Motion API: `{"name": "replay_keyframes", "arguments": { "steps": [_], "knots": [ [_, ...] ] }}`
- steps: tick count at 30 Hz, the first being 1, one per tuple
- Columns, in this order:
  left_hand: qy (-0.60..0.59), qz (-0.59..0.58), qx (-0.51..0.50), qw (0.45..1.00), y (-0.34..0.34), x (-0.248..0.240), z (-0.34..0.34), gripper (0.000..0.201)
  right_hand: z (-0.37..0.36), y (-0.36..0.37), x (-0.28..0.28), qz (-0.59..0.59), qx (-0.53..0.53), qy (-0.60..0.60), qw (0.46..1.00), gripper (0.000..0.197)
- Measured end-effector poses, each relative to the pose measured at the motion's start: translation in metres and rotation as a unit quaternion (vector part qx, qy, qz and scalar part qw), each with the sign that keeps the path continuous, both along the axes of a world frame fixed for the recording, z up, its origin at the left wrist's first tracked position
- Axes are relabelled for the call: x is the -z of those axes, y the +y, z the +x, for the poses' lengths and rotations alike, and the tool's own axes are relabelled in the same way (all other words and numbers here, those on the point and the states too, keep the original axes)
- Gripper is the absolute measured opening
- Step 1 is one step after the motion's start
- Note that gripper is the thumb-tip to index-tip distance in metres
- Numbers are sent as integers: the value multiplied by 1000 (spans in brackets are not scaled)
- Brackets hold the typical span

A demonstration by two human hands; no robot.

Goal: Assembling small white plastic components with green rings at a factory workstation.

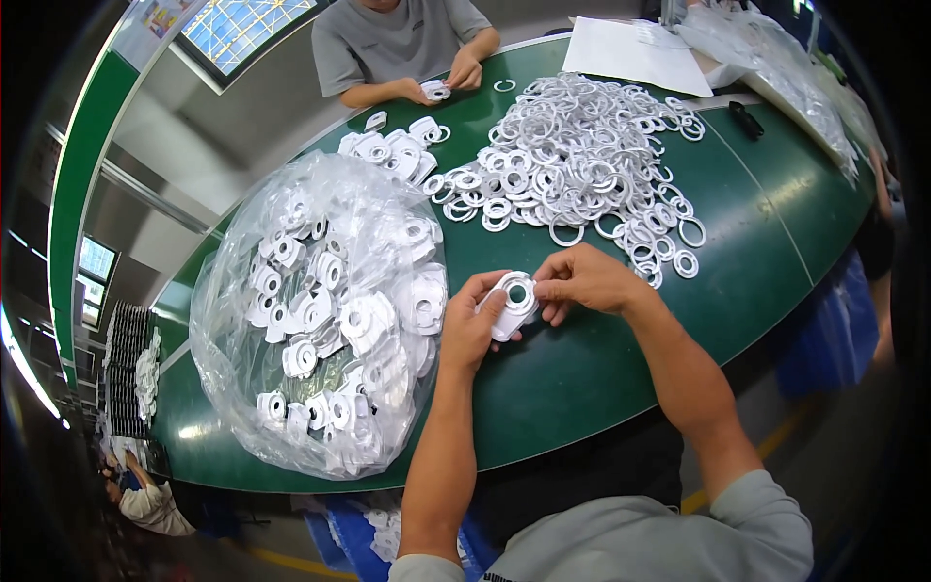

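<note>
My left hand (472, 320) grips a white plastic part (512, 319) with rounded ends and a round opening, its thumb lying across the front. The fingers of my right hand (580, 281) are pinched together at the right rim of the opening; whether a separate ring is between them I cannot tell. Both hands are above the near part of the green table (601, 373). Beyond them spreads a big heap of white rings (572, 145). To the left of my hands, a large clear plastic bag (233, 320) holds many similar white parts (364, 323).
Across the table a person (402, 48) in grey handles a white part beside a small pile of parts (388, 150). White sheets (635, 55), clear plastic wrap (766, 48) and a small black object (746, 120) lie at the far right. Dark stacked trays (126, 369) stand far left.
</note>
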State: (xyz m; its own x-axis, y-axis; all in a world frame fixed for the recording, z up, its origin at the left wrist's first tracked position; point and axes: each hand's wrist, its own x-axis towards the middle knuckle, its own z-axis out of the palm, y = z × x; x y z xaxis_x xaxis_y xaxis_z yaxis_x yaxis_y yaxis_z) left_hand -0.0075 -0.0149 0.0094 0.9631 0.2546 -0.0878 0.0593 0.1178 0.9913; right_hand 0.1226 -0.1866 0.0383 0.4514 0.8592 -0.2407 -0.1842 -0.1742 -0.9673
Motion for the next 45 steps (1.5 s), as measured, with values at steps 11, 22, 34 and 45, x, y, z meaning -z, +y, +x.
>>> {"name": "replay_keyframes", "arguments": {
  "steps": [11,22,34,45],
  "knots": [
    [-171,262,-91,945,-1,20,12,25,-11,12,16,-56,77,-1,995,7],
    [-74,177,-79,978,11,21,-5,35,-12,23,35,-12,62,-97,993,24],
    [-67,-111,-75,989,10,13,-3,16,-34,36,14,92,100,-492,860,19],
    [-142,142,-172,964,-2,6,-5,16,-40,44,20,50,155,-402,901,24]
  ]
}}
